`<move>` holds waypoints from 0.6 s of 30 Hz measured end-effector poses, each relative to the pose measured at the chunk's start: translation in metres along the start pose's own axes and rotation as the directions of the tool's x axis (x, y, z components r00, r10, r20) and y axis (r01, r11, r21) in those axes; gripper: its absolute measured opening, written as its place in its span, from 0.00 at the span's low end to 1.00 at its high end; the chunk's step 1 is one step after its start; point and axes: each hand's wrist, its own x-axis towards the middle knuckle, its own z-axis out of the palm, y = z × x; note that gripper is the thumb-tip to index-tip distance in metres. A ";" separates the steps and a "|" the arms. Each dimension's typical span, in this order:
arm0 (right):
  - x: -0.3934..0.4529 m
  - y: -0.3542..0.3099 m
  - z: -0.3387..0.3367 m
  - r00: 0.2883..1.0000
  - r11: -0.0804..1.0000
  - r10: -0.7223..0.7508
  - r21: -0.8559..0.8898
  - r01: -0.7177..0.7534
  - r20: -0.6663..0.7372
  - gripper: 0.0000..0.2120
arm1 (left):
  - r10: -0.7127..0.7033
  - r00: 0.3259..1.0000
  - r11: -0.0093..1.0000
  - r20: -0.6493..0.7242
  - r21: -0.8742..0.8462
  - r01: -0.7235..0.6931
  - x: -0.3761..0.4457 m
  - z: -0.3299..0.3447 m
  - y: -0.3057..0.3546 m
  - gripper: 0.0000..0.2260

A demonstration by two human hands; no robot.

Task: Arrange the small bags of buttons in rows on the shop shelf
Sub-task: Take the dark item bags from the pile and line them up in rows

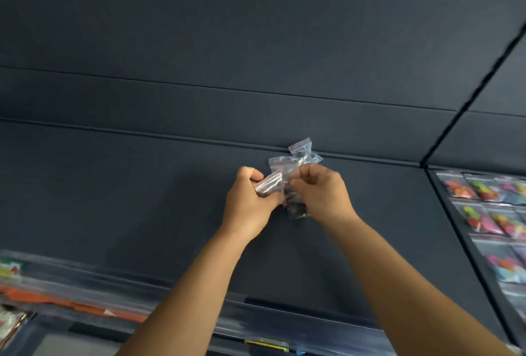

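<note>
Both hands are raised over the dark grey shelf (142,190), close together. My right hand (320,192) grips a bunch of small clear zip bags of dark buttons (297,207); their red-striped tops (299,153) stick up above its fingers. My left hand (250,199) pinches the top of one small clear bag (267,182) at the edge of that bunch. The buttons inside look dark, but blur hides their detail.
Rows of small bags with colourful buttons (489,213) lie on the neighbouring shelf panel at the right, past a dark divider (455,213). A clear plastic front rail (256,324) runs along the shelf's near edge. Orange and mixed packets (57,301) sit at the lower left.
</note>
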 end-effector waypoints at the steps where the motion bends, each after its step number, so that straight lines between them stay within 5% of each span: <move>1: -0.001 -0.001 -0.006 0.999 0.997 0.019 0.077 -0.017 -0.026 0.11 | -0.008 1.000 0.998 0.029 -0.060 0.010 0.000 0.003 0.006 0.14; 7: -0.015 0.000 -0.058 0.989 0.942 0.094 0.332 -0.050 -0.115 0.09 | 0.012 0.964 0.923 0.265 -0.373 0.091 -0.013 0.036 0.037 0.02; 18: -0.077 0.039 -0.195 0.964 0.933 0.130 0.358 -0.039 -0.233 0.12 | 0.107 0.880 0.912 0.463 -0.399 0.098 -0.069 0.157 0.104 0.03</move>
